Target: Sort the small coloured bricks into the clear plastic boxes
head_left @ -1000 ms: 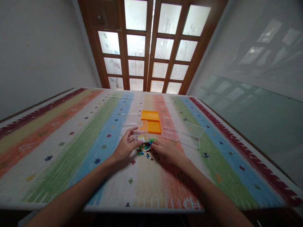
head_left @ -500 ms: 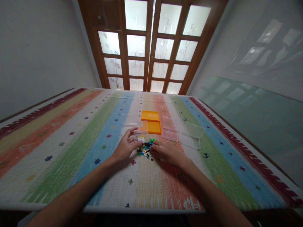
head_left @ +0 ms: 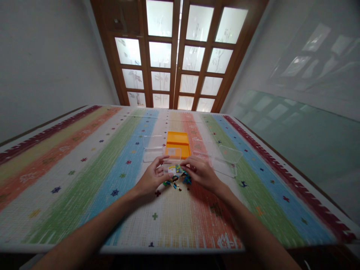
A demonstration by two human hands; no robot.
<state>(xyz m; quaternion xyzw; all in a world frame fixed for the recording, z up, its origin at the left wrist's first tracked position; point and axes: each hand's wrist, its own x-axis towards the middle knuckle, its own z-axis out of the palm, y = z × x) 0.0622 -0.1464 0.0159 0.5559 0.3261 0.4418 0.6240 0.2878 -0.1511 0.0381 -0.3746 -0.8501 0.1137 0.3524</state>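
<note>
A small clear plastic box (head_left: 172, 167) with a few coloured bits inside stands on the striped tablecloth (head_left: 84, 176). My left hand (head_left: 150, 179) curls around its left side, thumb and fingers gripping it. My right hand (head_left: 201, 173) reaches over from the right with its fingertips pinched at the box's right edge; what they hold is too small to make out. A little heap of tiny coloured pieces (head_left: 177, 182), green, blue and dark, lies just in front of the box between both hands.
An orange tray (head_left: 177, 144) sits behind the box. Clear plastic boxes and lids lie to the left (head_left: 153, 150) and right (head_left: 225, 159) of it. A wooden glazed door (head_left: 174, 52) stands past the table's far edge; walls close both sides.
My right hand has lifted off the heap of pieces and moved up to the clear box's right edge. The left hand has stayed on the box. The view shifted slightly.
</note>
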